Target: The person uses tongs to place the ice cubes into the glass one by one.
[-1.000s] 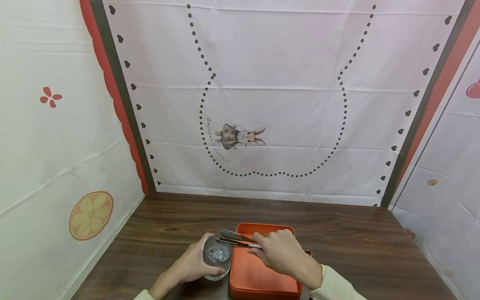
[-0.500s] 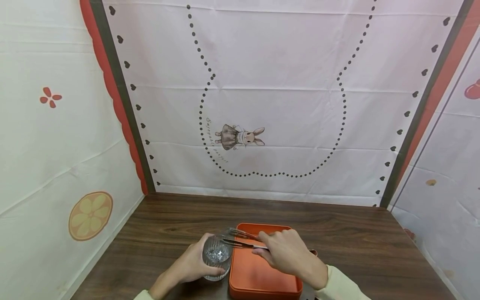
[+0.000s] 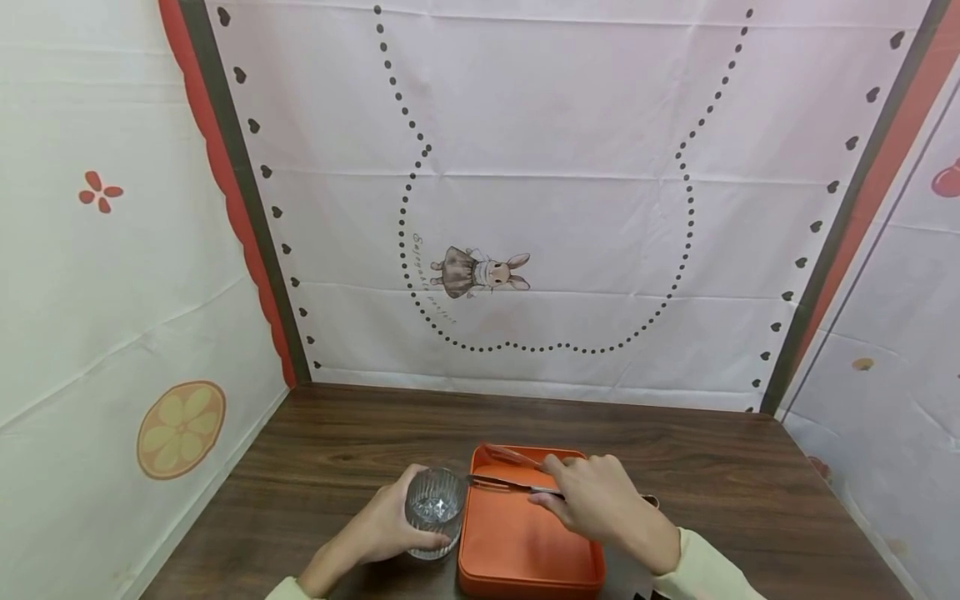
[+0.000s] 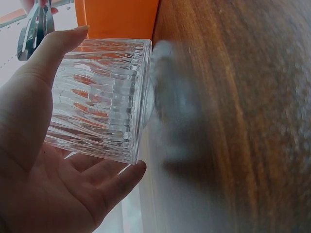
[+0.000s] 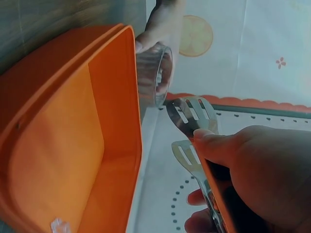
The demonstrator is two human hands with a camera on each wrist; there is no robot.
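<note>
In the head view my left hand [image 3: 386, 521] holds a clear ribbed glass [image 3: 435, 504] just left of an orange rectangular box. Thumb and fingers lie around the side of the glass [image 4: 97, 97] in the left wrist view. Something clear shows low inside the glass, too indistinct to name. My right hand [image 3: 600, 500] grips metal tongs [image 3: 513, 485] above the box. Their two slotted heads [image 5: 197, 114] stand apart with nothing between them in the right wrist view. A small clear piece [image 5: 60, 225] shows in the box at that view's bottom edge.
The open orange box [image 3: 525, 542] stands on the dark wooden table [image 3: 360, 425], close beside the glass. Printed white cloth [image 3: 562, 208] hangs behind the table and along both sides.
My right hand has moved right with the tongs, whose heads have gone from over the glass to over the box and spread wider. The left hand and glass stay in place.
</note>
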